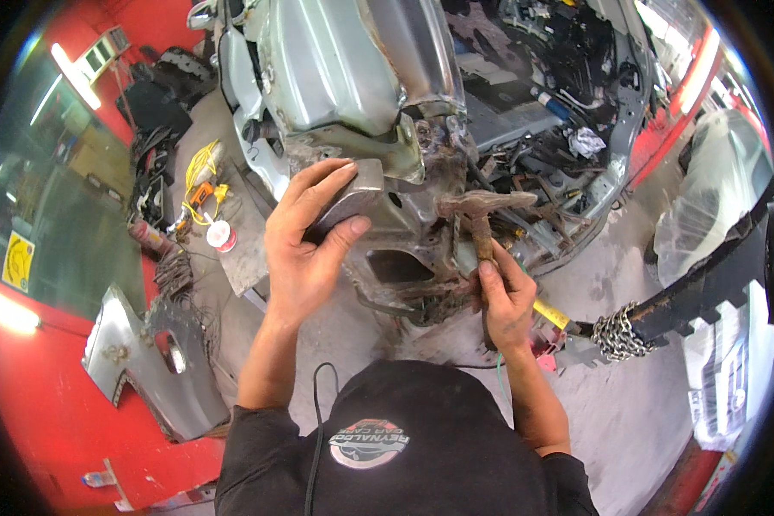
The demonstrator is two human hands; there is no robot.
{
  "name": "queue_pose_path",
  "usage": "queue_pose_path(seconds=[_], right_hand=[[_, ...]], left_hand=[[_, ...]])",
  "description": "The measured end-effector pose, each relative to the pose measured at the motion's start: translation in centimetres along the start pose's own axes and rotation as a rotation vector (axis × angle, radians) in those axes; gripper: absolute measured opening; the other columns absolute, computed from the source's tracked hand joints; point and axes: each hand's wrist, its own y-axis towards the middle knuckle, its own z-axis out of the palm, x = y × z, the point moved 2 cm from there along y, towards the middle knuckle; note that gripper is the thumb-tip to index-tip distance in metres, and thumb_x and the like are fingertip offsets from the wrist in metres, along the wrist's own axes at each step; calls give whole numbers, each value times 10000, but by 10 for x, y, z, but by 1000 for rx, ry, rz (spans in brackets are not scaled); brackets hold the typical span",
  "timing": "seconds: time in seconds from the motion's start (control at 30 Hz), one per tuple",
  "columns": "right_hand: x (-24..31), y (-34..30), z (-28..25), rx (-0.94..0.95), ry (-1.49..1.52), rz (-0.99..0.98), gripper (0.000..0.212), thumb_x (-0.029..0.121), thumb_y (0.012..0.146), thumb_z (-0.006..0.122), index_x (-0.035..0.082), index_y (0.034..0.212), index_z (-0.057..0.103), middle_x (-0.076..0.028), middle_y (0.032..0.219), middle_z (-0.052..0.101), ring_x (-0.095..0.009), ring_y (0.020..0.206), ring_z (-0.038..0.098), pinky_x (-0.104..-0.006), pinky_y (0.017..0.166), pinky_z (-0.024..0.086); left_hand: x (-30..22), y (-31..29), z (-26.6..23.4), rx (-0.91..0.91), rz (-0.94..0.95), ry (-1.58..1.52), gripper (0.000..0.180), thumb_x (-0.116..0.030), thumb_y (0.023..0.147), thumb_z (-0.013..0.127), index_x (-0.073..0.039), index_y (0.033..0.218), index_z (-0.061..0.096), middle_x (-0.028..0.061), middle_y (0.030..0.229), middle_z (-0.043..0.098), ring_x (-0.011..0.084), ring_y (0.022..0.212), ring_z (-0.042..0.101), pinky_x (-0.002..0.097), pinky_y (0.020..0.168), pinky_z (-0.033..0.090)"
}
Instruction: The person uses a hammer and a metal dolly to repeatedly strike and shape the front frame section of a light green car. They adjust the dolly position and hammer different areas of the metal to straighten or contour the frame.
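My left hand (294,262) is closed around a curved steel dolly block (367,179), thumb below and fingers over its back. The block is held over the bare metal at the end of a stripped car body (335,69); whether it touches the metal I cannot tell. To its right, my right hand (509,297) grips the handle of a worn body hammer (483,205). The hammer's rusty head points upward, over a dented, rusted panel (413,215) with a dark rectangular opening. Part of the handle is hidden by my fingers.
Left of the car, a low table (246,268) bears a white-and-red tub (221,236) and a yellow cord (199,172). A silver fender (163,378) leans at the red wall. At right are a chain (617,334) on a dark toothed beam and a plastic-draped car (705,189).
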Motion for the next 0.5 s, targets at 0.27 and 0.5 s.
queue_pose_path(seconds=[0.27,0.5], right_hand=[[12,-11,-7,23,-152,-74,331,176,1019,661,-53,1258,671,-53,782,637,-109,656,560,-271,603,433],[40,-15,-13,56,-420,-269,346,179,907,746,-19,1183,678,-203,900,721,-354,814,712,-406,745,531]], left_hand=[[5,45,2,240,171,152,479,-137,861,828,-18,1311,714,166,1317,688,298,1186,674,360,1008,513],[6,63,15,317,171,30,449,-115,900,796,-17,1329,709,151,1326,689,253,1198,664,345,1023,502]])
